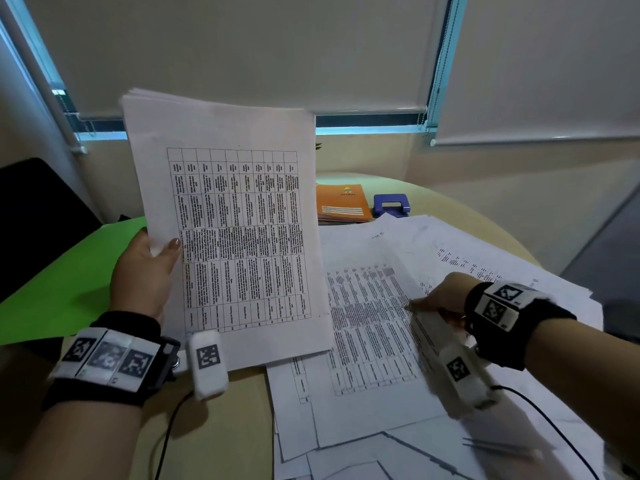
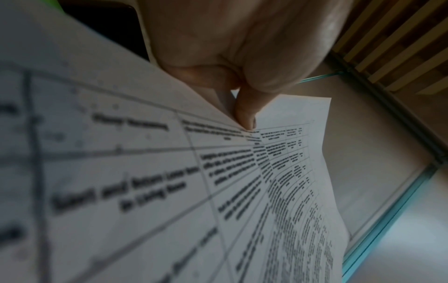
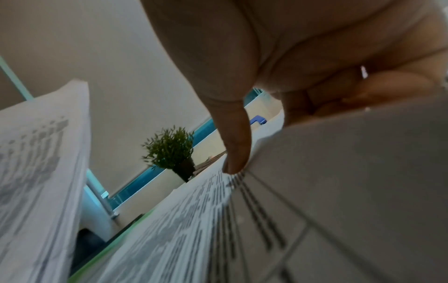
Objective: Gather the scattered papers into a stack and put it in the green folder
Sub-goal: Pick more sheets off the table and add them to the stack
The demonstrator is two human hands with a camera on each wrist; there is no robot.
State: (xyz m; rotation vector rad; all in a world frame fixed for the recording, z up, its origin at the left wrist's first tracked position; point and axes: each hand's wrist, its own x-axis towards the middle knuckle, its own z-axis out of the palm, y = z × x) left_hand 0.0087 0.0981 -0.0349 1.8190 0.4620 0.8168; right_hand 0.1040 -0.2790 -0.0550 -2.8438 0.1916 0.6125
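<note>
Head view, left hand (image 1: 142,271): stack (image 1: 228,220) is being pinched upright.
Right hand (image 1: 440,299): loose sheet (image 1: 363,323) is being pinched at its edge.
Relation: loose sheet is lying right of stack.

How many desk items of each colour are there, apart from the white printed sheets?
Green: 2, flat green card folder and small green potted plant
Orange: 1, orange-covered notebook
Blue: 1, blue plastic hole punch
Total: 4
</note>
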